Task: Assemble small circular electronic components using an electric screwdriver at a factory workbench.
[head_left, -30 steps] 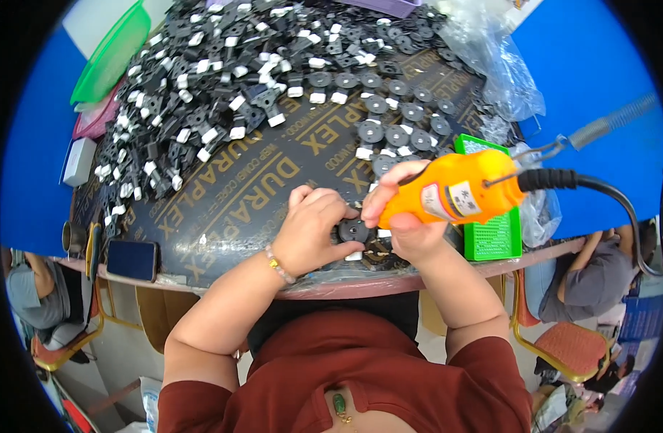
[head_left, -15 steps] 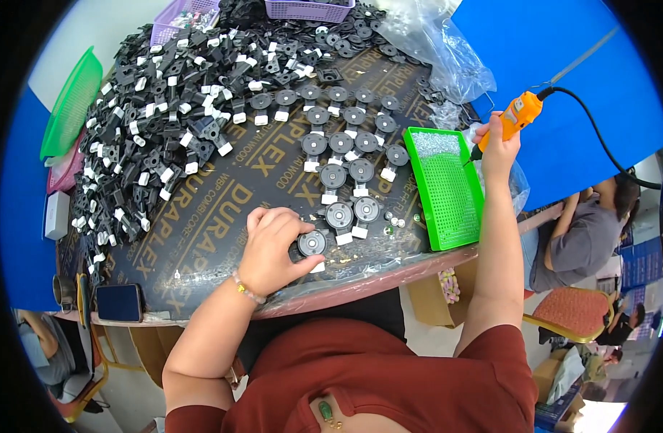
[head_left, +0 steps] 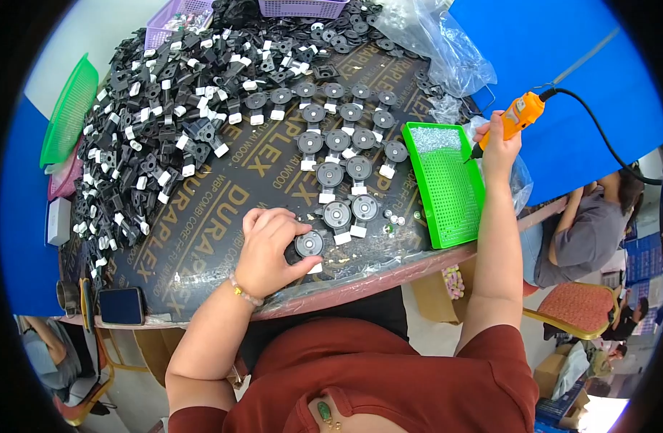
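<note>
My left hand (head_left: pixel 272 244) is closed around the edge of a round black part (head_left: pixel 309 244) with a white tab, which rests on the dark table near its front edge. In my right hand (head_left: pixel 499 141) I grip an orange electric screwdriver (head_left: pixel 522 114) by its body. Its dark tip points down into a green perforated tray (head_left: pixel 447 191), over the lower border of a heap of small silvery screws (head_left: pixel 437 138). Just ahead of my left hand, similar round parts (head_left: pixel 337 214) with white tabs stand in loose rows.
A large pile of black parts with white tabs (head_left: pixel 165 123) covers the table's left and back. Purple baskets (head_left: pixel 302 7) stand behind it. Clear plastic bags (head_left: pixel 454 58) lie at the back right. A phone (head_left: pixel 121 306) sits front left. Another person (head_left: pixel 587 224) sits at the right.
The view has shifted slightly. My left hand still holds the round part in place, and the screwdriver stays over the tray.
</note>
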`<state>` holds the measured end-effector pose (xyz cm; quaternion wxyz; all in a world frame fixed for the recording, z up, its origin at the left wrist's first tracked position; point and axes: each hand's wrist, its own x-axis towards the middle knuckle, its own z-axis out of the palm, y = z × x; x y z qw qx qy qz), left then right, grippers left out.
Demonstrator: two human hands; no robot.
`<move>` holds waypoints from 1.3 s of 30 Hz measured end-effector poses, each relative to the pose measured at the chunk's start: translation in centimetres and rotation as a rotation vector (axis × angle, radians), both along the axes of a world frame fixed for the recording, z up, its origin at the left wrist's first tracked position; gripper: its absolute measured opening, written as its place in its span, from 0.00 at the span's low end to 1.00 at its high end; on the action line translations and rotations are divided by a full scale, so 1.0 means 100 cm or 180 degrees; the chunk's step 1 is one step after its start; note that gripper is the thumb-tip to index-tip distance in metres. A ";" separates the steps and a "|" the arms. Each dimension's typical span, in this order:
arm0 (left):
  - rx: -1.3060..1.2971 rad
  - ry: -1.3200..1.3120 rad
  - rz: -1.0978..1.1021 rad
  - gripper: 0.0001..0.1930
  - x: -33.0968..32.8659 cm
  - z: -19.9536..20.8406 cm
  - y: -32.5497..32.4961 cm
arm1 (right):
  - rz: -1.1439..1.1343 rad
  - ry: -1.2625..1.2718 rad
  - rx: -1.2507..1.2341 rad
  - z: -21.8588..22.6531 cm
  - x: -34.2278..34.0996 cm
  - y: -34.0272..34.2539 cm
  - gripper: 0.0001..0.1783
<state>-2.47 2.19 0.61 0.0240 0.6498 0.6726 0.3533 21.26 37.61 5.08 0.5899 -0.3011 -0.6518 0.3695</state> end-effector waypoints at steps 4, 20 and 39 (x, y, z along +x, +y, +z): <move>-0.0063 0.0000 0.0048 0.25 0.001 0.002 -0.001 | 0.0017 0.0264 0.0185 0.008 0.001 -0.007 0.14; -0.0178 -0.0286 -0.0007 0.24 -0.007 -0.007 -0.003 | 0.3567 0.0617 -0.0666 0.018 -0.126 -0.222 0.35; 0.0187 -0.0271 0.0071 0.24 -0.005 -0.012 -0.002 | 0.3356 0.0526 -0.0671 -0.008 -0.136 -0.240 0.30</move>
